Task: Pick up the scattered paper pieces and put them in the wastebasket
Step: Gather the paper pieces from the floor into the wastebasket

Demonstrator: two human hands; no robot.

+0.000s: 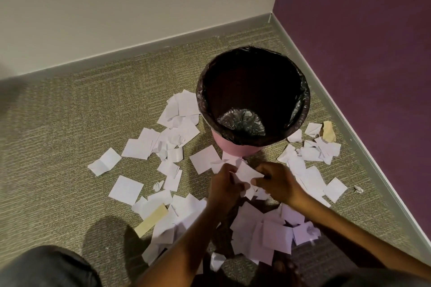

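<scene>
Both hands meet low over the carpet [70, 123]. The left hand [225, 183] and the right hand [277, 180] each have fingers and thumb curled round one small bundle of paper [247, 171], gripped between them from either side.

Just beyond the hands stands the wastebasket [233, 147], pink-walled and upright. A black liner [203, 100] is folded over its rim, and its mouth is open toward the camera. The bundle sits just short of the pink wall, below rim height.

Loose paper pieces [127, 190] lie on every side of the hands. A thick drift [177, 123] spreads to the left of the left hand and runs up against the basket's left side. Another cluster [319, 150] lies to the right of the right hand. An overlapping heap [268, 233] lies under the forearms, nearer the body. A pale yellow strip [151, 220] lies left of the left forearm, a crumpled yellowish scrap [328, 131] lies beyond the right hand near the skirting, and a tiny crumpled ball [358, 189] sits far right.

Room is tight on the right, where the grey skirting [349, 137] of the purple wall [361, 53] runs diagonally just past the right-hand cluster. It meets the beige wall [116, 7] in a corner behind the basket. To the far left of the left hand the carpet is bare and open. A dark-clad knee [46, 268] fills the lower left edge.

Any marks on the sheets are too small to read.
</scene>
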